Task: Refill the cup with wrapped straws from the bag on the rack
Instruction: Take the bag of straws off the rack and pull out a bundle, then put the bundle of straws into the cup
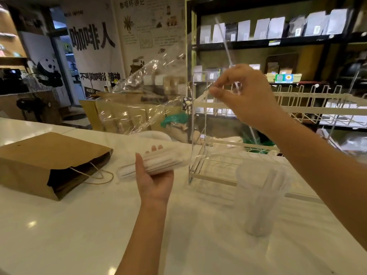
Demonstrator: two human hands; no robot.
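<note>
**Above the counter: one straw lifted clear, the cup waiting below**

Above the near right part of the white counter (79,225), a single wrapped straw (226,46) is pinched between the thumb and fingertips of the right hand (244,96), which is closed on its lower part so that the straw points up and slightly left. It is blurred, so the wrapper's detail cannot be made out. The clear bag (147,108) is gripped from beneath by the left hand (155,175), whose fingers are wrapped around the bundle of wrapped straws (164,161) in the bag's lower end; the empty upper part of the bag billows upward and away from the person. The translucent cup (260,199) stands upright on the counter toward its right edge, below the right hand and just in front of the wire rack (208,147). What looks like a few straws can be seen leaning inside it, though this is hazy. A brown paper bag (49,161) lies on its side near the left edge, well apart from the cup.

The step in hand is judged to be the transfer of one straw from bag to cup. For the next move, the straw would need to be lowered, its lower end aimed into the cup's mouth, and then released, while the bag is kept steady for another draw.
</note>
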